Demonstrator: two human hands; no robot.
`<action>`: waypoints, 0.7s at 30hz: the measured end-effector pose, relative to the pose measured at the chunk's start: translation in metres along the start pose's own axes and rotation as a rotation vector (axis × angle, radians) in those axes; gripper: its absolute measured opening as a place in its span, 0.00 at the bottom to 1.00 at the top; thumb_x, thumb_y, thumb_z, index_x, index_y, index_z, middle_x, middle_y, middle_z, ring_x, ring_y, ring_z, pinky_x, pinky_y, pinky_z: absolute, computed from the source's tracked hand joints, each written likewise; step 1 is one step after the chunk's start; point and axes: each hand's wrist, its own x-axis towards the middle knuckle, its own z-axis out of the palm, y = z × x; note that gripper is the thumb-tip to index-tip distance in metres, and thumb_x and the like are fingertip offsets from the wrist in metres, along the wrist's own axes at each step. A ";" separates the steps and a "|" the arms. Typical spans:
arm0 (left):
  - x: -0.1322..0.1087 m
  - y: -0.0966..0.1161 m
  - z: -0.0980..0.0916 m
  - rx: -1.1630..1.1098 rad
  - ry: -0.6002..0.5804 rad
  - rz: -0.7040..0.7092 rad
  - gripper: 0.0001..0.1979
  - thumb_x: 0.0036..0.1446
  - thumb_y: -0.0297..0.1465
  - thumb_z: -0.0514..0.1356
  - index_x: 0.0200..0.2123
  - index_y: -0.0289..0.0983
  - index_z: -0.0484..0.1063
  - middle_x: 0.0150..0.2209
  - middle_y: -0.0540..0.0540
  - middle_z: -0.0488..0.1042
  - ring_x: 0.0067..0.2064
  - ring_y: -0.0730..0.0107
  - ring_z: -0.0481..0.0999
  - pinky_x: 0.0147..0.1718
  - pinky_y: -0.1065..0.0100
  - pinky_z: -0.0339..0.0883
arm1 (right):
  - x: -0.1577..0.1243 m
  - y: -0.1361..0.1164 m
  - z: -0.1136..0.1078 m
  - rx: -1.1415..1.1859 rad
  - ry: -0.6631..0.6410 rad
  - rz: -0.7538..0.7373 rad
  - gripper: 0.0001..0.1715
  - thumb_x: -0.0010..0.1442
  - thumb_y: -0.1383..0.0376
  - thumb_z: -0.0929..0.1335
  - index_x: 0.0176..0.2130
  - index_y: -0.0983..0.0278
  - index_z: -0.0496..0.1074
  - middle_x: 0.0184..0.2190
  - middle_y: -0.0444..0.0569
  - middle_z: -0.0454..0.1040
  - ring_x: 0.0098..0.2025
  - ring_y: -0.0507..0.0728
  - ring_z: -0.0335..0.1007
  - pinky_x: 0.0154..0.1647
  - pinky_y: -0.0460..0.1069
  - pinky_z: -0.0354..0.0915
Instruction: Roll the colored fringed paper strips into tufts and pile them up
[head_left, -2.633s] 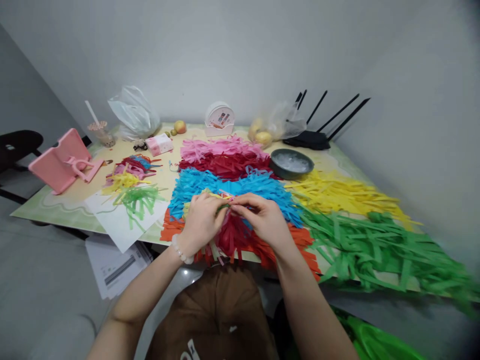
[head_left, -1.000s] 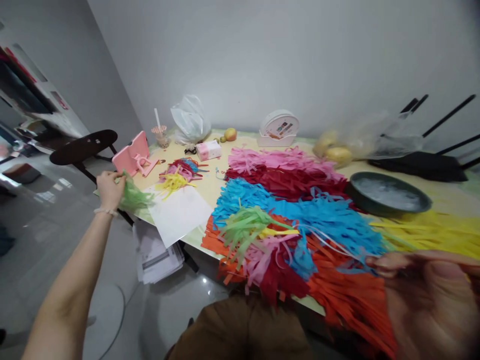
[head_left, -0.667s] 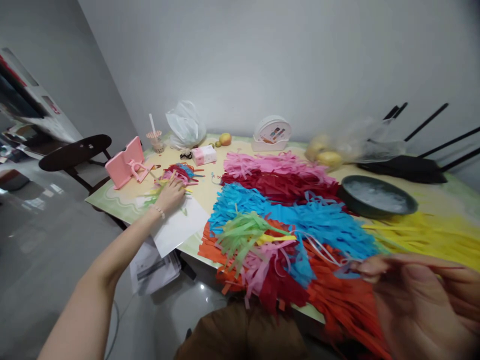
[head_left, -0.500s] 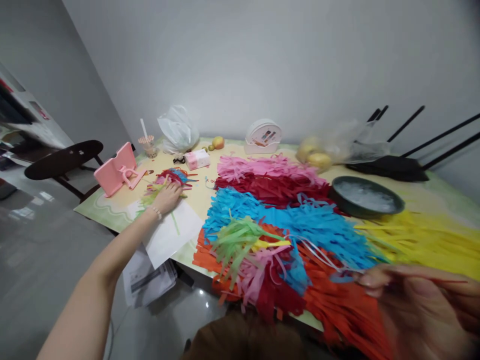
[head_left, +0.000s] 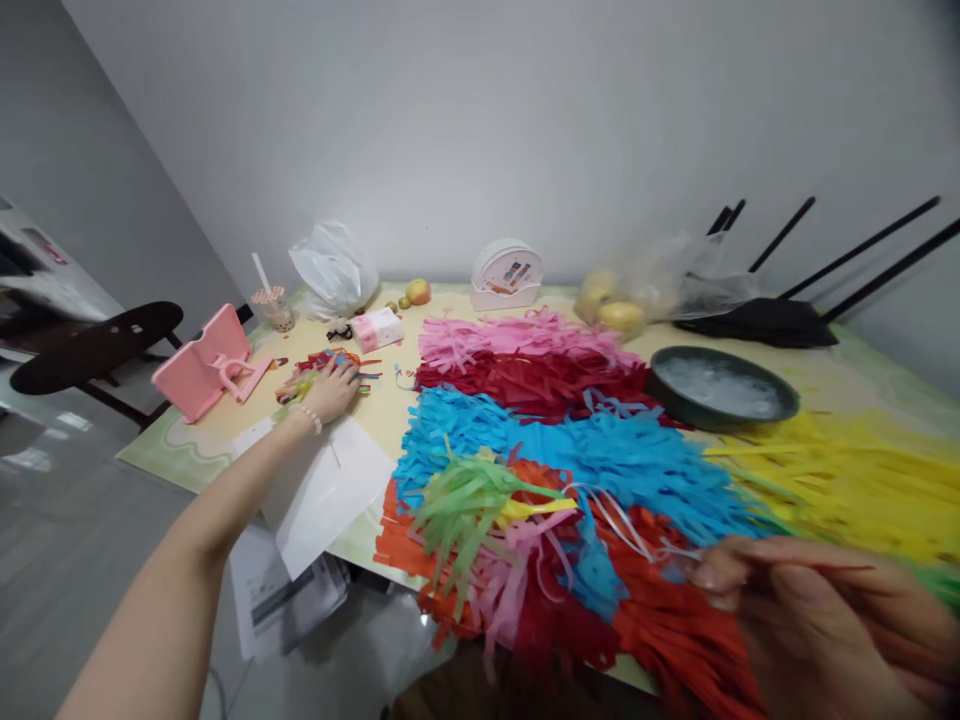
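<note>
Open tabletop [head_left: 386, 412] separates left hand [head_left: 334, 389] from blue fringe [head_left: 457, 432]; pink stand [head_left: 196, 376] blocks leftward.

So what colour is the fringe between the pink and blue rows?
Dark red fringe, in the head view.

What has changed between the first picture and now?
The left hand let go of the tassel bunch and moved left onto the small strip pile. The right hand moved right, pinching the white string. The tassel bunch lies over the orange fringe. Loose green strips no longer fan across the white sheet. The pink stand and dark bowl stayed put.
</note>
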 end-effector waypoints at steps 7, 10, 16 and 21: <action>0.017 -0.011 0.012 -0.042 -0.034 -0.035 0.23 0.60 0.26 0.53 0.59 0.30 0.65 0.56 0.33 0.68 0.54 0.57 0.70 0.55 0.62 0.63 | 0.004 0.006 -0.002 -0.021 -0.008 0.025 0.10 0.47 0.50 0.75 0.27 0.51 0.77 0.22 0.49 0.71 0.23 0.61 0.67 0.20 0.56 0.64; 0.025 -0.014 0.012 -0.042 -0.038 -0.069 0.17 0.63 0.29 0.52 0.52 0.30 0.72 0.51 0.33 0.70 0.51 0.55 0.72 0.52 0.60 0.65 | 0.005 0.006 -0.003 -0.035 0.007 0.039 0.09 0.48 0.50 0.74 0.27 0.50 0.77 0.22 0.50 0.71 0.23 0.62 0.68 0.20 0.56 0.64; 0.038 -0.014 0.006 -0.053 0.008 -0.085 0.14 0.67 0.29 0.51 0.51 0.34 0.72 0.57 0.34 0.67 0.61 0.51 0.63 0.59 0.51 0.57 | 0.007 0.010 -0.006 -0.048 0.023 0.052 0.09 0.46 0.51 0.75 0.26 0.50 0.77 0.21 0.51 0.72 0.23 0.63 0.69 0.20 0.58 0.65; 0.052 -0.017 0.009 -0.120 -0.001 -0.171 0.18 0.64 0.36 0.59 0.54 0.35 0.69 0.56 0.40 0.70 0.54 0.57 0.72 0.52 0.49 0.69 | 0.008 0.019 -0.009 -0.055 -0.020 0.018 0.08 0.48 0.52 0.75 0.28 0.50 0.78 0.23 0.50 0.74 0.24 0.63 0.71 0.19 0.55 0.69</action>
